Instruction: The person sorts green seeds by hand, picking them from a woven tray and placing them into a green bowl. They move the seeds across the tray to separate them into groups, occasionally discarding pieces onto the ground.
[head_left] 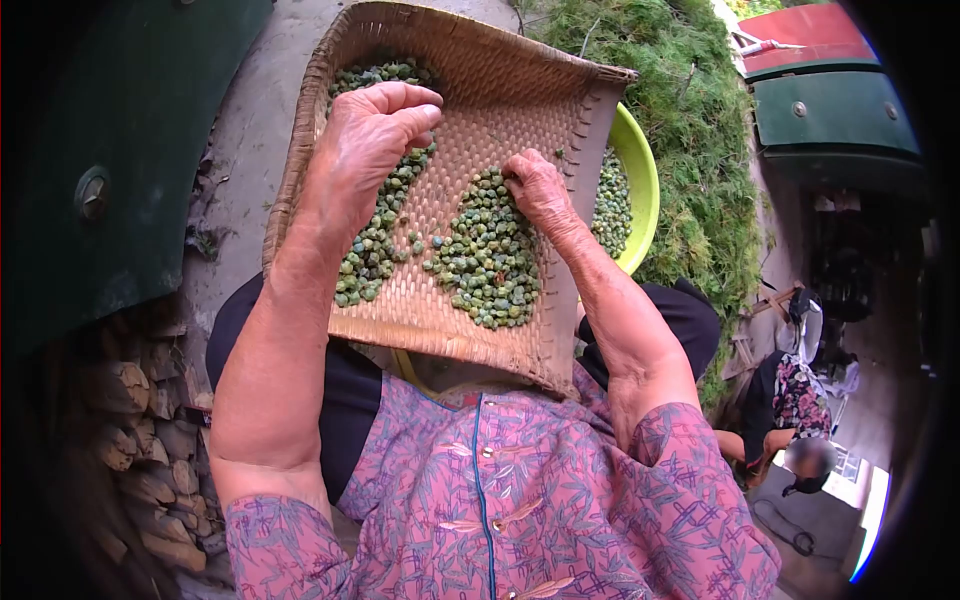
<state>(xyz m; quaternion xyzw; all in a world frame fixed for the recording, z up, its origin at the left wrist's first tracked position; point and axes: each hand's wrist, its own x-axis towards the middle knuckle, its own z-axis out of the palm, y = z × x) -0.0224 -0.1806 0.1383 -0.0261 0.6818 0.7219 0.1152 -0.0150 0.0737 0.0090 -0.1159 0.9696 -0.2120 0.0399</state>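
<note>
Single view, worn on my head: faces forward and steeply down over my shirt [430, 500], close above both hands [372, 130] and the woven tray [485, 135].

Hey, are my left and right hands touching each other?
Apart. The head view shows bare weave of the winnowing basket between the left hand and the right hand.

Greens [690, 140] sprawl beside grey floor [240, 140]! Well left of the greens, a dark green panel [110, 150] looms, stacked firewood [165, 480] on that side too; right of the greens, a red-and-green door [825, 110], deep shadow, bright light [872, 525].
</note>
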